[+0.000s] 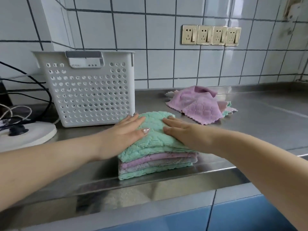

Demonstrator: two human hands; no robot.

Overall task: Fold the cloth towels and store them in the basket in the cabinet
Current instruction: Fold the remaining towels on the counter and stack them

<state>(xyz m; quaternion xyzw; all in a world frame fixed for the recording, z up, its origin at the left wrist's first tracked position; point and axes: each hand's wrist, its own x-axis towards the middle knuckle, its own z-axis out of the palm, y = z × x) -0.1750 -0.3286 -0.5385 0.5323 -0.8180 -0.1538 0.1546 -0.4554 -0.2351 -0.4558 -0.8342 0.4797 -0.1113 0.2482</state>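
Observation:
A stack of several folded towels (155, 162), green and purple, sits near the front edge of the steel counter. Its top towel is green (154, 124). My left hand (124, 132) lies flat on the left part of that top towel, fingers together and extended. On the right part my right hand (181, 130) presses flat the same way. Neither hand grips anything. A white perforated basket (93, 90) stands upright on the counter just behind and left of the stack. A loose heap of unfolded towels, purple on top (196, 104), lies farther back to the right.
The steel counter (258, 117) runs right along a white tiled wall with a row of sockets (210, 35). At the left sit a white round disc (33, 134) and black cables (25, 84). Blue cabinet fronts (233, 215) show below the counter edge.

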